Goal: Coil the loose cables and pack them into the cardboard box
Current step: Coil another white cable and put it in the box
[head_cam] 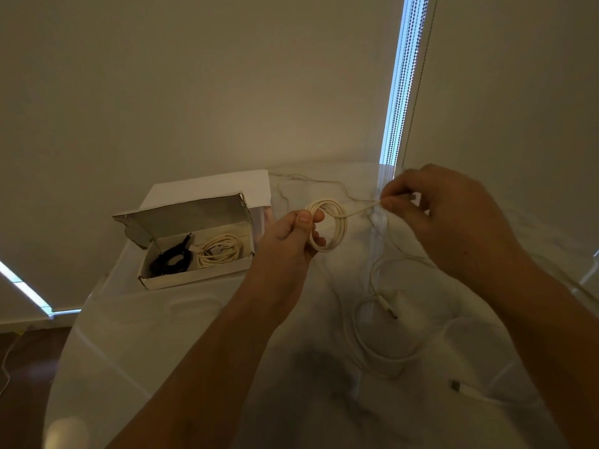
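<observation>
My left hand [293,236] pinches a small coil of cream cable [334,226] above the table. The free end of that cable runs right to my right hand [434,215], which pinches it taut between thumb and fingers. To the left stands the open cardboard box [194,273] with its lid up; inside lie a coiled black cable [170,260] and a coiled cream cable [220,251]. A loose white cable [372,338] sprawls in loops on the table [162,351] below my right hand, and a thin loose cable [311,183] lies behind the coil.
A white sheet [220,186] lies behind the box. The table is white and glossy, with its left edge curving toward a dark floor [29,367]. A wall and a window blind with a bright gap [402,92] stand close behind.
</observation>
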Motion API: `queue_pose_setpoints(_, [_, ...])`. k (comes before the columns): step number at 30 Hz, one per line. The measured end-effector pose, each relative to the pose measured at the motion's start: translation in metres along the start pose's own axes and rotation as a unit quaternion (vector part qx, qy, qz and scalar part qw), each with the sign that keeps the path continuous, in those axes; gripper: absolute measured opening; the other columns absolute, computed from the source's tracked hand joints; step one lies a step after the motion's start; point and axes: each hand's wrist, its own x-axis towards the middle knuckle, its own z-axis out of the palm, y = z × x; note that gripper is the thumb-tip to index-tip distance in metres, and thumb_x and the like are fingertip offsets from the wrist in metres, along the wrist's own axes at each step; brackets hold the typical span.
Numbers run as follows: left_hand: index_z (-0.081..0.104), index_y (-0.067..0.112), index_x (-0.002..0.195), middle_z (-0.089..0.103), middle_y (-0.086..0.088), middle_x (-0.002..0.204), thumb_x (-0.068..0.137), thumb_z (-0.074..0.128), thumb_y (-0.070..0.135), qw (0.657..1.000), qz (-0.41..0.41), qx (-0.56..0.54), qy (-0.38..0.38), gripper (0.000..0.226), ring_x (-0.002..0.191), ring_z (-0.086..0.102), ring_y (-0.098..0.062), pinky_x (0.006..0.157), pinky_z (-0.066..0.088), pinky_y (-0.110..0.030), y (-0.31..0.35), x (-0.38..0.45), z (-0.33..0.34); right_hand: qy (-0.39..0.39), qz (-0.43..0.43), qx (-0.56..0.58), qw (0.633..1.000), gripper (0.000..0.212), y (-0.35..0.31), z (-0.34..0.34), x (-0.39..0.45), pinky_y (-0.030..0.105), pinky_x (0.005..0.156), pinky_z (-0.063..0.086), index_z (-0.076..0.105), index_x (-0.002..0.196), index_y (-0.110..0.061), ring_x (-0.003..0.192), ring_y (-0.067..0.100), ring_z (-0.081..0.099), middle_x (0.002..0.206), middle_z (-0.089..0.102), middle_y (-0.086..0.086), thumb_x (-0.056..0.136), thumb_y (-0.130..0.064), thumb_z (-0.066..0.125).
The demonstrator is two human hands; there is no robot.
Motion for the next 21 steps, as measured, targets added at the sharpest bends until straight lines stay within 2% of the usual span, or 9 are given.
queue_pose_setpoints(2, [0.07, 0.009, 0.091, 0.063, -0.005, 0.093, 0.105, 0.045, 0.015, 1.0, -0.001, -0.002, -0.009, 0.029, 0.079, 0.054, -0.012, 0.087, 0.051, -0.03, 0.002, -0.001, 0.001, 0.034, -0.009, -0.023, 0.999, 0.009, 0.007, -0.006, 0.002, 0.012, 0.065, 0.029, 0.07, 0.095, -0.026, 0.073, 0.004, 0.043, 0.085, 0.058, -0.012, 0.093, -0.03, 0.063])
queue_pose_setpoints(4, [0.071, 0.009, 0.091, 0.063, -0.007, 0.095, 0.105, 0.045, 0.016, 1.0, 0.003, 0.007, -0.023, 0.029, 0.08, 0.054, -0.012, 0.084, 0.051, -0.028, 0.002, -0.003, 0.003, 0.066, -0.015, -0.045, 0.997, 0.009, 0.011, -0.011, 0.004, 0.023, 0.067, 0.033, 0.07, 0.096, -0.026, 0.079, 0.01, 0.046, 0.087, 0.057, -0.012, 0.094, -0.03, 0.063])
queue_pose_setpoints(7, [0.072, 0.012, 0.092, 0.061, -0.01, 0.097, 0.105, 0.045, 0.018, 0.999, 0.012, 0.028, -0.04, 0.03, 0.082, 0.054, -0.013, 0.09, 0.05, -0.031, 0.003, -0.005, 0.007, 0.104, -0.02, -0.063, 0.992, 0.01, 0.012, -0.013, 0.003, 0.043, 0.074, 0.044, 0.07, 0.098, -0.026, 0.084, 0.02, 0.053, 0.091, 0.06, -0.009, 0.094, -0.031, 0.063])
queue_pose_setpoints(10, [0.071, 0.012, 0.091, 0.063, -0.006, 0.092, 0.105, 0.045, 0.017, 0.999, 0.015, 0.011, -0.03, 0.03, 0.079, 0.055, -0.011, 0.09, 0.05, -0.032, 0.005, -0.007, 0.009, 0.114, -0.028, -0.082, 0.99, 0.011, 0.013, -0.012, 0.004, 0.05, 0.078, 0.046, 0.069, 0.1, -0.025, 0.087, 0.026, 0.056, 0.097, 0.066, -0.003, 0.095, -0.032, 0.062])
queue_pose_setpoints(13, [0.071, 0.01, 0.089, 0.066, 0.0, 0.085, 0.105, 0.045, 0.015, 0.999, 0.015, -0.032, -0.028, 0.031, 0.075, 0.058, -0.007, 0.088, 0.052, -0.029, 0.007, -0.007, 0.009, 0.108, -0.034, -0.106, 0.988, 0.014, 0.013, -0.008, 0.003, 0.048, 0.078, 0.046, 0.07, 0.103, -0.026, 0.089, 0.029, 0.057, 0.098, 0.068, 0.0, 0.095, -0.033, 0.061])
queue_pose_setpoints(16, [0.07, 0.01, 0.092, 0.067, 0.001, 0.089, 0.104, 0.045, 0.017, 0.998, 0.012, -0.06, -0.023, 0.029, 0.075, 0.061, -0.006, 0.09, 0.053, -0.028, 0.008, -0.007, 0.007, 0.093, -0.034, -0.139, 0.985, 0.018, 0.012, -0.003, 0.0, 0.039, 0.076, 0.039, 0.072, 0.109, -0.03, 0.088, 0.03, 0.055, 0.096, 0.069, 0.0, 0.095, -0.033, 0.061])
queue_pose_setpoints(21, [0.069, 0.007, 0.096, 0.07, 0.001, 0.09, 0.104, 0.045, 0.018, 0.994, 0.007, -0.107, -0.02, 0.027, 0.081, 0.062, -0.009, 0.091, 0.053, -0.027, 0.01, -0.007, 0.006, 0.062, -0.033, -0.156, 0.985, 0.013, 0.008, 0.013, -0.004, 0.03, 0.074, 0.03, 0.072, 0.102, -0.025, 0.084, 0.025, 0.053, 0.091, 0.068, 0.001, 0.094, -0.028, 0.063])
